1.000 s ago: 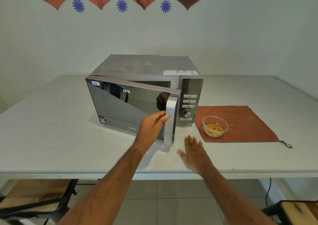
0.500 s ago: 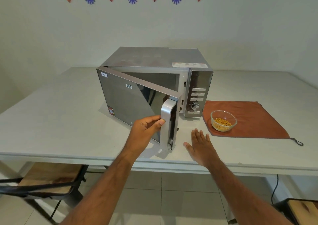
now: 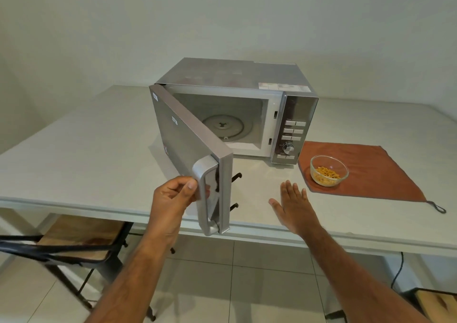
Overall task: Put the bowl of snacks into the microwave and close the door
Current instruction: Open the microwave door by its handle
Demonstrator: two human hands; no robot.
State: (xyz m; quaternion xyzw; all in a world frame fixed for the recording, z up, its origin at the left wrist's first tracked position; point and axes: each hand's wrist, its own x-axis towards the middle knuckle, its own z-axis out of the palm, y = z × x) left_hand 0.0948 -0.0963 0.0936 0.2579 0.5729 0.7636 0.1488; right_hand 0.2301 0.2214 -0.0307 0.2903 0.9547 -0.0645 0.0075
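Observation:
A silver microwave stands on the white table. Its door is swung wide toward me, showing the white cavity and the round turntable. My left hand grips the door's silver handle near the table's front edge. My right hand hovers flat and empty over the table, fingers apart, between the door and the bowl. The glass bowl of orange snacks rests on a rust-coloured cloth to the right of the microwave.
The microwave's control panel with buttons and a dial faces me. Wooden stools stand under the table at the left and at the lower right. A black cable hangs below the table's right side.
My left hand has pulled the door from slightly ajar to wide open, so the cavity and turntable now show. My right hand has stayed open over the table.

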